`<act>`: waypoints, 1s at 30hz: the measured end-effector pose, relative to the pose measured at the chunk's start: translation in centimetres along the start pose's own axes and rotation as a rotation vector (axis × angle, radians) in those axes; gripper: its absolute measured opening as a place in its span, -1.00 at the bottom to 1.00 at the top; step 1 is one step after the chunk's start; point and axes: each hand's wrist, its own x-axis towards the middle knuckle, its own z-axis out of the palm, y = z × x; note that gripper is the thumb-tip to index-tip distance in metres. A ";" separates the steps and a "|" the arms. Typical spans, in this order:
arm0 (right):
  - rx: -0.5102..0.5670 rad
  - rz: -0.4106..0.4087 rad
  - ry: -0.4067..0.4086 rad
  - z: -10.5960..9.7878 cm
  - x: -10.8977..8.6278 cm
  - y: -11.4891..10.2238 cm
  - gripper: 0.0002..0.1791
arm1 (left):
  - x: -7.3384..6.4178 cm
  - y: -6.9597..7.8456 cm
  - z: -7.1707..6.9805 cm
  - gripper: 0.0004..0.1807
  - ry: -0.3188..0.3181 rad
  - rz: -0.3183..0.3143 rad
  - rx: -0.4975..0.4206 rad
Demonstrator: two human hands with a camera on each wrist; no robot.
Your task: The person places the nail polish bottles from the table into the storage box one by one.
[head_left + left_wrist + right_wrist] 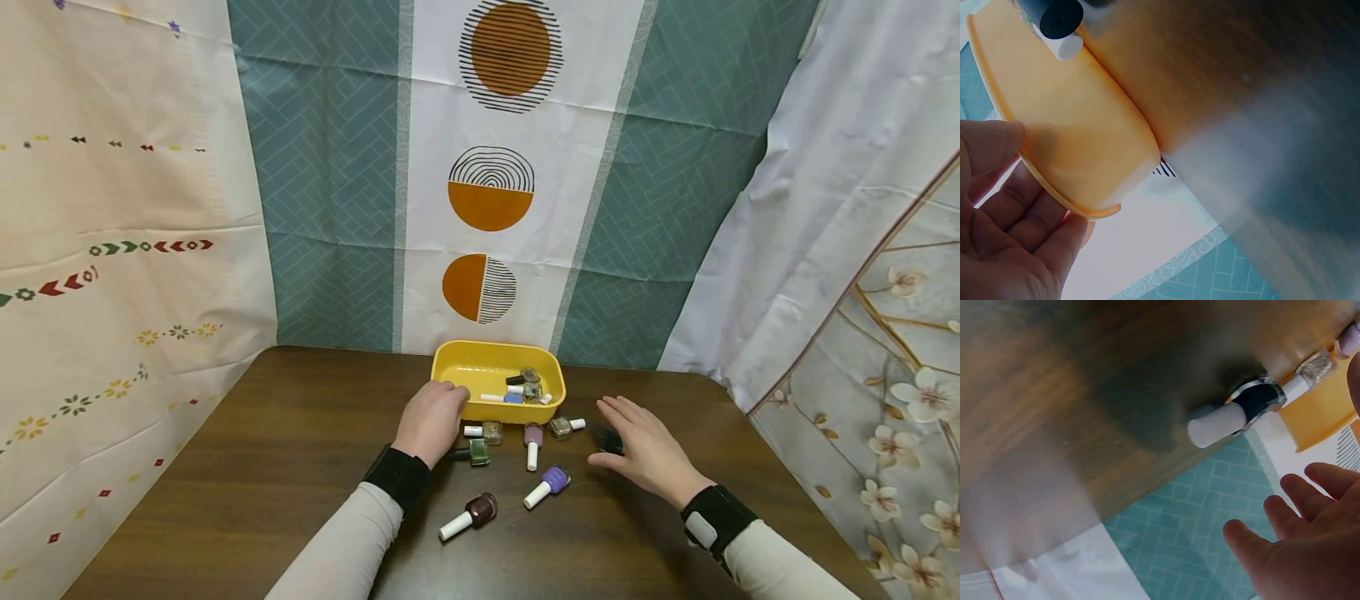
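Note:
My left hand (431, 423) holds the near left rim of a yellow plastic basket (465, 377); in the left wrist view its thumb and fingers pinch the basket's edge (1054, 190). My right hand (647, 448) hovers with fingers spread beside a dark nail polish bottle (611, 442), partly hidden behind the thumb side. In the right wrist view this nail polish bottle (1256, 402) has a white cap and lies apart from the fingers. Inside the basket lie several nail polish bottles, among them a blue one (513, 399) and a clear glittery one (531, 391).
Loose on the brown table (247, 467) are a green bottle (478, 452), two glittery bottles (492, 432), a mauve one (533, 434), a purple one (555, 479) and a dark maroon one (482, 508). A patterned curtain (330, 208) hangs behind the table.

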 end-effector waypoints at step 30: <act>0.043 0.104 -0.035 0.9 -2.4 2.4 0.02 | 0.1 0.0 0.2 -0.94 0.000 -0.002 0.008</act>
